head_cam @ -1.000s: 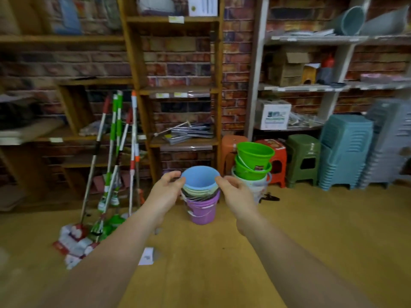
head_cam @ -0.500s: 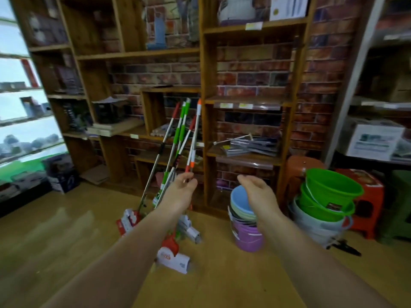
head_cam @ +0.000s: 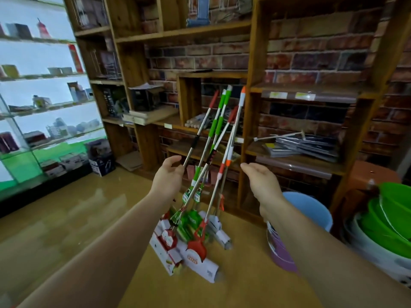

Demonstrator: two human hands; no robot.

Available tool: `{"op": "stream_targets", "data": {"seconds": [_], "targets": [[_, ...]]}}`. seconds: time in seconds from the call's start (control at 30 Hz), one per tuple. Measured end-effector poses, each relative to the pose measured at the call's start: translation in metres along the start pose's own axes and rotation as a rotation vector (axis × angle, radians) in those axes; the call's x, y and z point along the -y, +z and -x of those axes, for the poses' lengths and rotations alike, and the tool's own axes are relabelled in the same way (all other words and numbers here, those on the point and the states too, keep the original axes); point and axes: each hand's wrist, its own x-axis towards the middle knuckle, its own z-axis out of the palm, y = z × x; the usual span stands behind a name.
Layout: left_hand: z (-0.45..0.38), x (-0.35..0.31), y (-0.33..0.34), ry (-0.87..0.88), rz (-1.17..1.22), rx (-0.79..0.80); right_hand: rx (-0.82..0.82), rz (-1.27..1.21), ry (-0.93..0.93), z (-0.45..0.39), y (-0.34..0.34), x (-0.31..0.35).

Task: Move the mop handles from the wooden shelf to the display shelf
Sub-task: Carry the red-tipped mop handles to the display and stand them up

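Several things, left to right: listed below.
Display shelf (head_cam: 40, 112): lit glass tiers at the far left, carrying small boxes and containers; its contents are blurred.
Cardboard box (head_cam: 101, 161): dark, on the floor at the foot of the wooden shelf's left end.
Wooden shelf (head_cam: 138, 63): brown uprights and boards against a brick wall, running from left of centre to the right edge.
Left hand (head_cam: 166, 181): raised just left of the mop handles, fingers loosely curved and apart, gripping nothing; whether a fingertip touches the nearest pole cannot be told.
Mop handles (head_cam: 213, 138): a bunch of metal poles with red, green and orange sleeves, leaning tilted with their tops against the wooden shelf and their packaged heads on the floor, between the two hands.
Right hand (head_cam: 262, 183): raised just right of the handles, fingers relaxed and spread, holding nothing, apart from the poles.
Flat packets (head_cam: 304, 145): a dark stack lying on a low board of the wooden shelf.
Blue bucket (head_cam: 311, 210): nested in a purple stack on the floor, partly behind the right forearm.
Green basins (head_cam: 389, 218): stacked at the right edge.
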Motion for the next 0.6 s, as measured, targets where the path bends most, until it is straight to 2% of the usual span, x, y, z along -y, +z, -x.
{"op": "stream_targets", "data": {"seconds": [0.23, 0.43, 0.6], "targets": [[-0.120, -0.014, -0.009, 0.033, -0.001, 0.065, -0.014, -0.024, 0.016, -0.098, 0.085, 0.028], [-0.194, -0.013, 0.007, 0.006, 0.031, 0.150, -0.030, 0.013, 0.033, -0.168, 0.114, 0.029], [-0.259, -0.005, 0.012, -0.030, 0.012, 0.115, -0.050, 0.026, 0.050, -0.230, 0.122, 0.027]]}}
